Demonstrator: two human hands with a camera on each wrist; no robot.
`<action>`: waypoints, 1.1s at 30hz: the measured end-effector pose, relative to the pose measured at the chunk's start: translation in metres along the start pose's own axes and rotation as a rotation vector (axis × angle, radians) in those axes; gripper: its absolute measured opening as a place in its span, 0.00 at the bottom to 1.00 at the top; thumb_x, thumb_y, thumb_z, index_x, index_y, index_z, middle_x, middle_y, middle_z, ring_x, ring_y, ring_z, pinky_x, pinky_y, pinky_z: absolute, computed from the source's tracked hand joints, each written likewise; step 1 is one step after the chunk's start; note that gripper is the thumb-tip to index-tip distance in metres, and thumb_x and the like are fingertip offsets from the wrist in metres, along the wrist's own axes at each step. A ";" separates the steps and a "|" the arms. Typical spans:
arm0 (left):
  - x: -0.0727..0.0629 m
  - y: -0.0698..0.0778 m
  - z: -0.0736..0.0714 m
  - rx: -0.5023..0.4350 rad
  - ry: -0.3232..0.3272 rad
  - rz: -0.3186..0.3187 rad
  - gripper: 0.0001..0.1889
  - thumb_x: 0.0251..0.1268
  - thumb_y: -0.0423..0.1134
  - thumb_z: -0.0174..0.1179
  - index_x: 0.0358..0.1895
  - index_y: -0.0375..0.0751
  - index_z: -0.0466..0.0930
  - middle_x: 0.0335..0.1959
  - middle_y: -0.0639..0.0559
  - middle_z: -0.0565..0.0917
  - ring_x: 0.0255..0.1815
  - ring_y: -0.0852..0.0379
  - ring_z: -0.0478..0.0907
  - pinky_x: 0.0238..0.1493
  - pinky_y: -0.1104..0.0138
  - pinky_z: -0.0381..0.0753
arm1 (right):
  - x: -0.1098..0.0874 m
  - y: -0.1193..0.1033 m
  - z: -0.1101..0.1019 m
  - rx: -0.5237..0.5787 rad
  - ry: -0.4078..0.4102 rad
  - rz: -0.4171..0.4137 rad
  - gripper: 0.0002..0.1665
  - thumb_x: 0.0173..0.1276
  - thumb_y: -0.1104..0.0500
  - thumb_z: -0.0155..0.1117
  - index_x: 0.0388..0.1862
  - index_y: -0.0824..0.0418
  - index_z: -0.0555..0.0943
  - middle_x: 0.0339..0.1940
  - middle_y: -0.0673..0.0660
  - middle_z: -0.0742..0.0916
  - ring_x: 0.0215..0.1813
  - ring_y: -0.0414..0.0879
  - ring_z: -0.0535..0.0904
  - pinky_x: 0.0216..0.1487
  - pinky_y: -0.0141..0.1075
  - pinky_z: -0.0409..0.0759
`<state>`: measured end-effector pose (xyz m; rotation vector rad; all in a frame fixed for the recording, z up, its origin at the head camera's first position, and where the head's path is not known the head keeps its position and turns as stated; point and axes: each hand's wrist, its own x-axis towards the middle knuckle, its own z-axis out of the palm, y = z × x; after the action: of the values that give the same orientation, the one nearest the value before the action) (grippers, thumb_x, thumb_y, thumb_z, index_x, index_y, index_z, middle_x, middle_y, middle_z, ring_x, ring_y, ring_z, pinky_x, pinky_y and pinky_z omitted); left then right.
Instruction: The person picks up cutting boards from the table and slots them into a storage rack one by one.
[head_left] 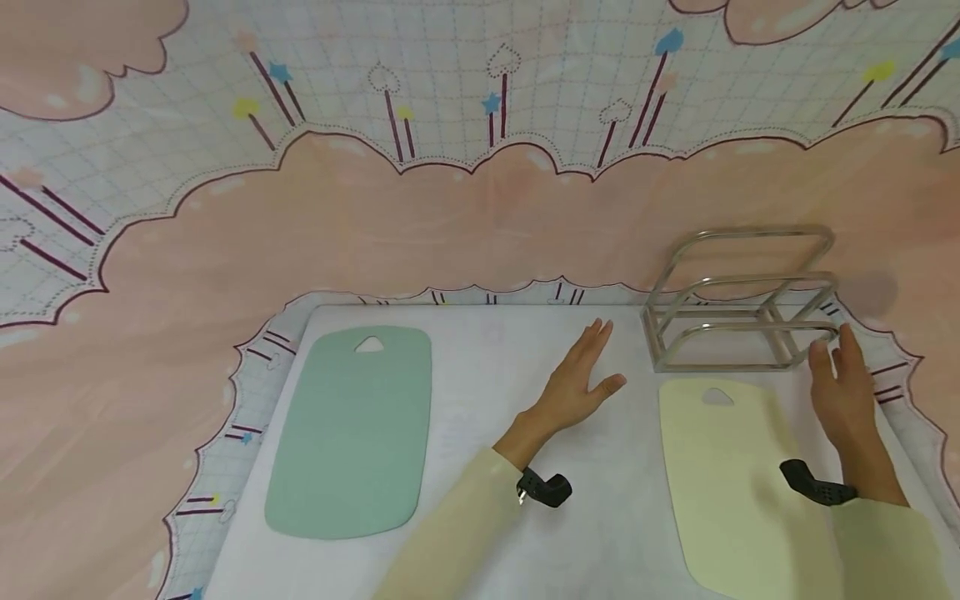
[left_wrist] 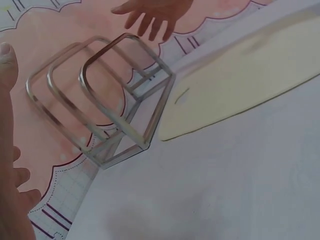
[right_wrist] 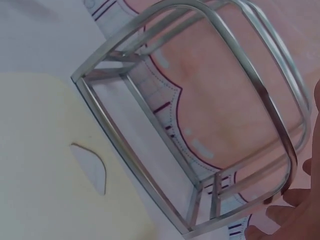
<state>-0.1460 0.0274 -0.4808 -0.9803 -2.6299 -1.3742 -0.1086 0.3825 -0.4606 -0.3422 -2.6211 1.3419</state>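
1. Looking down at a white table [head_left: 487,367], with a metal rack [head_left: 723,367] standing at its far right corner.
2. Holding the left hand [head_left: 570,396] out over the table, with fingers straight and released, apart from the rack's left side.
3. Holding the right hand [head_left: 843,400] beside the rack's front right corner, with fingers loosely extended, not clenched; not showing clearly whether touching the bar.
4. Calling, by judgement, for light, even contact at both ends of the rack, keeping its base flat and off the cream board [head_left: 720,467].
5. Showing neither board in the rack's slots: seeing the cream one lying flat just in front, and the green board [head_left: 348,442] lying flat at the table's left.
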 end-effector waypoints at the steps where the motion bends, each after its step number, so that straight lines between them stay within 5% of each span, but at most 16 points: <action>1: 0.003 0.001 0.002 -0.007 -0.007 -0.001 0.50 0.59 0.77 0.24 0.78 0.47 0.41 0.78 0.49 0.44 0.76 0.50 0.42 0.68 0.49 0.56 | 0.002 0.000 0.000 0.006 0.006 -0.010 0.38 0.79 0.46 0.33 0.78 0.58 0.35 0.77 0.63 0.43 0.74 0.65 0.38 0.70 0.57 0.37; 12: 0.025 0.007 0.017 0.012 -0.090 -0.069 0.39 0.72 0.52 0.52 0.78 0.50 0.40 0.78 0.51 0.44 0.76 0.52 0.42 0.68 0.50 0.57 | 0.021 -0.004 0.001 -0.059 0.028 -0.069 0.37 0.80 0.47 0.33 0.76 0.68 0.43 0.75 0.73 0.50 0.74 0.67 0.39 0.70 0.58 0.35; 19: 0.040 0.019 0.026 0.005 -0.145 -0.081 0.39 0.72 0.55 0.50 0.78 0.49 0.42 0.78 0.49 0.44 0.76 0.53 0.42 0.67 0.52 0.58 | 0.017 -0.002 0.003 -0.078 0.024 0.051 0.36 0.79 0.44 0.32 0.78 0.60 0.42 0.77 0.67 0.49 0.75 0.64 0.40 0.69 0.61 0.38; 27: 0.055 0.026 0.043 -0.005 -0.213 -0.120 0.38 0.72 0.57 0.48 0.78 0.58 0.39 0.78 0.51 0.41 0.75 0.55 0.44 0.67 0.54 0.59 | 0.018 0.005 0.008 0.022 0.168 0.131 0.31 0.78 0.47 0.37 0.78 0.47 0.53 0.77 0.51 0.58 0.75 0.45 0.52 0.71 0.38 0.50; 33: 0.063 0.028 0.053 0.014 -0.289 -0.099 0.40 0.71 0.58 0.50 0.78 0.59 0.37 0.78 0.57 0.42 0.75 0.59 0.42 0.70 0.60 0.52 | 0.020 0.009 0.013 0.098 0.185 0.208 0.29 0.77 0.47 0.41 0.75 0.36 0.56 0.75 0.43 0.60 0.70 0.40 0.62 0.63 0.30 0.64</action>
<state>-0.1678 0.1114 -0.4743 -1.1411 -2.9264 -1.3203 -0.1305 0.3831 -0.4742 -0.7052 -2.4124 1.4187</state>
